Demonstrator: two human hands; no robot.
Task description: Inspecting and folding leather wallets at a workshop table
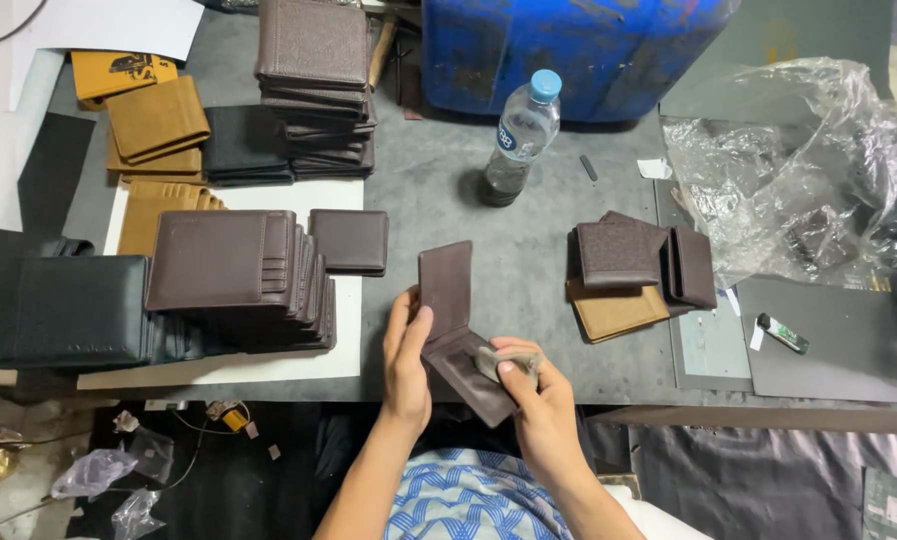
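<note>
Grey counter (488, 250) crowded with finished wallet stacks (258, 275); left hand (406, 355) held open dark-brown leather bifold wallet (455, 325), right hand (533, 385) pinched small beige cloth (496, 362) against it, mid-wipe.

Grey counter (528, 245): stacks of brown wallets (243, 275), black wallets (73, 310), tan wallets (153, 125), water bottle (520, 135), blue drum (568, 45), plastic bag (798, 150), marker (781, 333).

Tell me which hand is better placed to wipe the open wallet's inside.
Right hand: it already pinches the small cloth against the wallet. The left hand grips the upright flap, steadying it.
</note>
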